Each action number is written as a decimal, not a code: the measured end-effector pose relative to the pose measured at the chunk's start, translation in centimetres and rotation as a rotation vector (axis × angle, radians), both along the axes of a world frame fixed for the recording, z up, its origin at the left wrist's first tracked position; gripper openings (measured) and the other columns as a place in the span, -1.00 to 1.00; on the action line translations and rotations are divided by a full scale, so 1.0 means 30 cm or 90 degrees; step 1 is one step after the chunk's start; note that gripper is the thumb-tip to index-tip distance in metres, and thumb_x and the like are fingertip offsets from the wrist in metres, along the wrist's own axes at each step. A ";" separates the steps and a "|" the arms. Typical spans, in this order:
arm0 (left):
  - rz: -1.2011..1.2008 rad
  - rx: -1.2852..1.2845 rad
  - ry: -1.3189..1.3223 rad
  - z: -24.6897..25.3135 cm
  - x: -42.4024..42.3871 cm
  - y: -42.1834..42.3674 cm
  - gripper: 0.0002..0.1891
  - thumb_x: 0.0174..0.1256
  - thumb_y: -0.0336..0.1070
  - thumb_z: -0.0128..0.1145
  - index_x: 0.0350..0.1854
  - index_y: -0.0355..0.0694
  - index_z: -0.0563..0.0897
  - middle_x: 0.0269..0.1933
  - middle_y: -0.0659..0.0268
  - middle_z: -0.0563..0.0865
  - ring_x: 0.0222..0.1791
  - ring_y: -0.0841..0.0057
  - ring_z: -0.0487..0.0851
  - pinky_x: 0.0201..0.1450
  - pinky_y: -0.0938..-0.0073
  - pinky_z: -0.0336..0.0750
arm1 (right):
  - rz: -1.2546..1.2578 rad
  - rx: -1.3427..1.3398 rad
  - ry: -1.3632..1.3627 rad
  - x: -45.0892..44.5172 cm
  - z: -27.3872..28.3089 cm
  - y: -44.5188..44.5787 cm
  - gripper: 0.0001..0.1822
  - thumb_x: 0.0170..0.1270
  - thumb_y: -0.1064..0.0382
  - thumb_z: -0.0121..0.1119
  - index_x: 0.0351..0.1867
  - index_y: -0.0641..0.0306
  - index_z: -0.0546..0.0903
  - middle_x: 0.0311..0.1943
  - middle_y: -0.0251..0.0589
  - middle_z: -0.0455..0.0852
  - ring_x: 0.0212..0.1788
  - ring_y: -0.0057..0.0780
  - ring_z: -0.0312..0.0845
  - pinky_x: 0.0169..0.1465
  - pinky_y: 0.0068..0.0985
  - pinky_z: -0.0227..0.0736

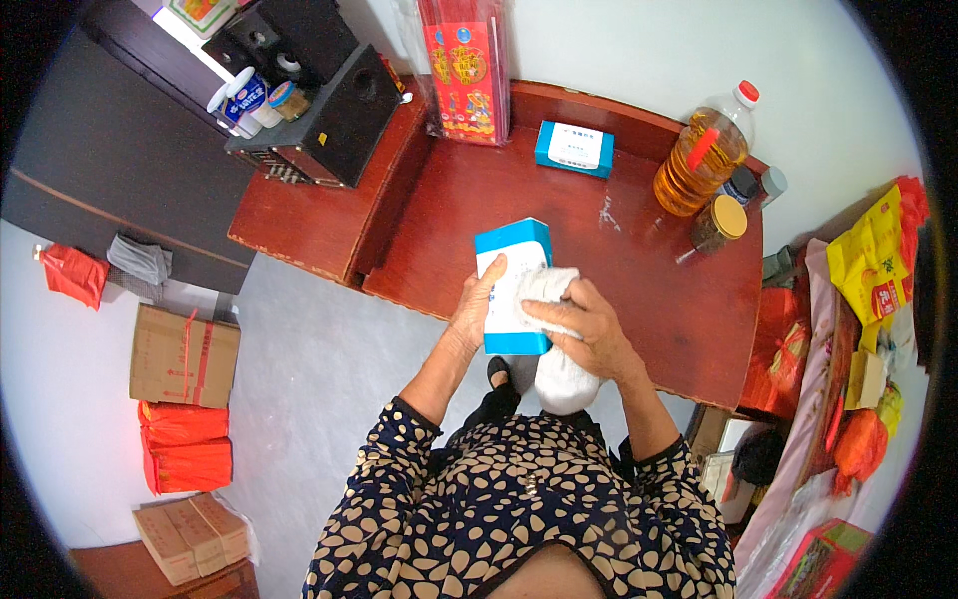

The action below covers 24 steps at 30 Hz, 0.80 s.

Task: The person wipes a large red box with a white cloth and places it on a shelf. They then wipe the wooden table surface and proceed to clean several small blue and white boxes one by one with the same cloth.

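My left hand [477, 303] grips a blue and white cardboard box [509, 262] along its left side, thumb on the white face. The box is tilted and held above the front edge of a red wooden desk [629, 299]. In my right hand [595, 329] is a bunched white cloth [565, 378]. Its upper part lies against the right side of the box's white face, and its lower end hangs down. The cloth and fingers cover some of the box's printing. A similar blue and white box [575, 148] lies at the back of the desk.
Red printed packets in plastic [468, 82] stand at the back. On the right are a bottle of amber liquid [696, 161] and a yellow-lidded jar [718, 224]. A black speaker [329, 120] holds small tubs. Cardboard cartons [185, 356] sit along the left wall.
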State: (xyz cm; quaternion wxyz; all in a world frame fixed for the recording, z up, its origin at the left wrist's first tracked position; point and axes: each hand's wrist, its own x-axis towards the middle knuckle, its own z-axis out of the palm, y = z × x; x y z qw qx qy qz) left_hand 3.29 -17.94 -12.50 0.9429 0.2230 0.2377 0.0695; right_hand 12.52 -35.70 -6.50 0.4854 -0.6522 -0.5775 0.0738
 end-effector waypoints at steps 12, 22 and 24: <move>0.119 0.403 0.203 0.027 0.038 -0.087 -0.39 0.38 0.19 0.06 0.14 -0.32 0.42 -0.12 0.22 0.62 -0.13 0.51 0.63 -0.11 0.45 0.58 | -0.216 -0.189 -0.414 -0.023 0.033 0.100 -0.59 0.08 0.25 0.19 0.04 0.03 0.69 -0.21 -0.26 0.55 -0.14 -0.25 0.43 -0.25 -0.30 0.35; 0.207 0.171 0.062 -0.027 0.022 -0.038 -0.48 0.36 0.08 0.14 0.12 -0.21 0.37 -0.09 0.20 0.61 -0.10 0.45 0.63 -0.04 0.36 0.59 | -0.100 -0.150 -0.344 -0.119 -0.011 0.065 -0.55 0.04 0.25 0.27 0.07 -0.03 0.68 -0.30 -0.29 0.43 -0.17 -0.26 0.33 -0.27 -0.38 0.26; 0.235 0.177 0.061 -0.028 0.023 -0.045 -0.51 0.36 0.07 0.15 0.10 -0.18 0.37 -0.09 0.21 0.60 -0.09 0.47 0.62 -0.04 0.35 0.59 | -0.148 -0.150 -0.350 -0.101 -0.020 0.095 -0.50 0.02 0.25 0.28 0.10 -0.08 0.66 -0.24 -0.29 0.44 -0.17 -0.26 0.34 -0.27 -0.38 0.26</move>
